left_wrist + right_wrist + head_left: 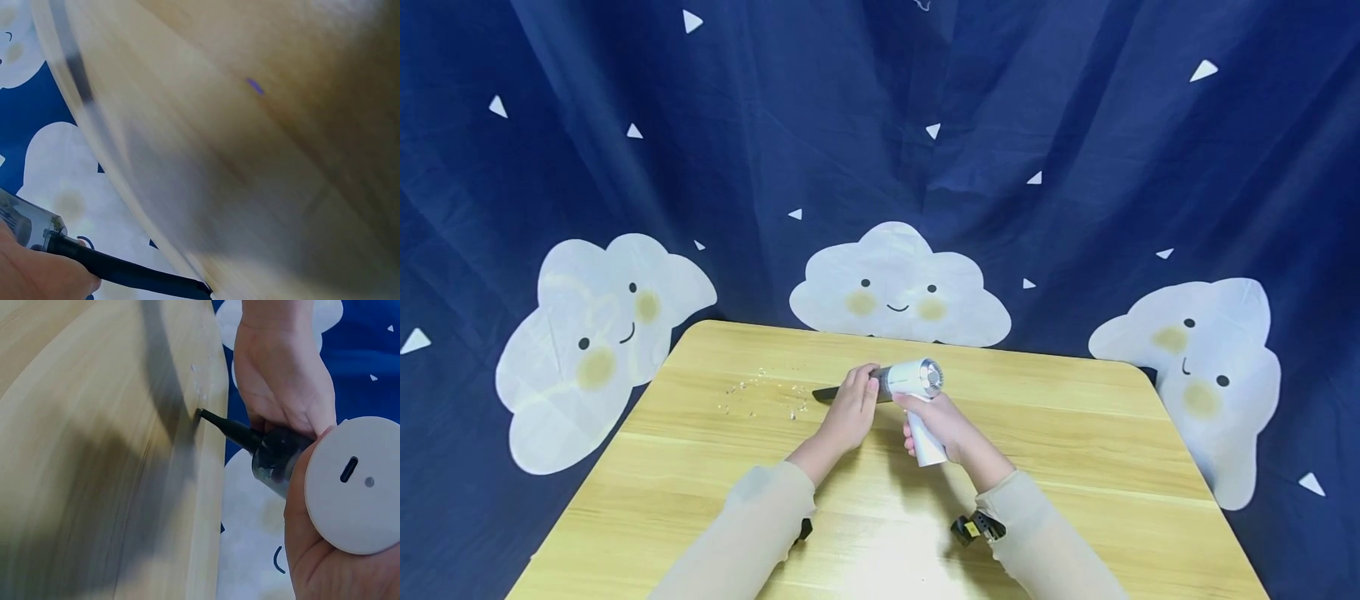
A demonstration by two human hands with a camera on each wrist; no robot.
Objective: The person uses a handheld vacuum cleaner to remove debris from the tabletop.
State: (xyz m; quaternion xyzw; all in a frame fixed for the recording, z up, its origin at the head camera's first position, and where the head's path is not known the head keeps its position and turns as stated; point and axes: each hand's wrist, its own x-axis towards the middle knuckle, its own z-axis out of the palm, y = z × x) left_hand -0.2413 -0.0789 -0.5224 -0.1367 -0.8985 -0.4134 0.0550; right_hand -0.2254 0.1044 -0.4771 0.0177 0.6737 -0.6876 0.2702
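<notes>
A white handheld vacuum cleaner (910,377) is held just over the table between both hands. My right hand (947,427) grips its handle; the round white base (331,506) with a slot faces the right wrist camera. Around the front end, by the clear dust cup (270,464), my left hand (850,408) holds it, partly covering the cup. The black narrow nozzle (125,269) points left and down, its tip close to the tabletop. Small shiny scraps (793,414) lie scattered to the left of the nozzle.
The light wooden table (1075,467) has rounded far corners. Behind it hangs a dark blue curtain (850,83) with white clouds and triangles. A black strap (988,527) sits at the right wrist.
</notes>
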